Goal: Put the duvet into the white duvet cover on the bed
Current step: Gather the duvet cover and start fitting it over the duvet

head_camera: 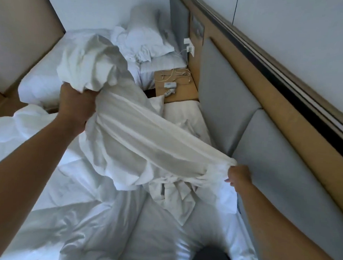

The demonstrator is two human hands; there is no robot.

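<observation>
The thin white duvet cover is stretched in the air between my two hands over the bed. My left hand grips a bunched part of it, raised at the upper left. Lower at the right, my right hand pinches its edge close to the grey headboard. The cover's loose folds hang down in the middle. Below it the puffy white duvet lies crumpled across the bed, spreading to the left and towards me.
A padded grey headboard runs along the right. A wooden nightstand with cables and small devices stands between this bed and a second bed with pillows. Plugs sit in a wall socket.
</observation>
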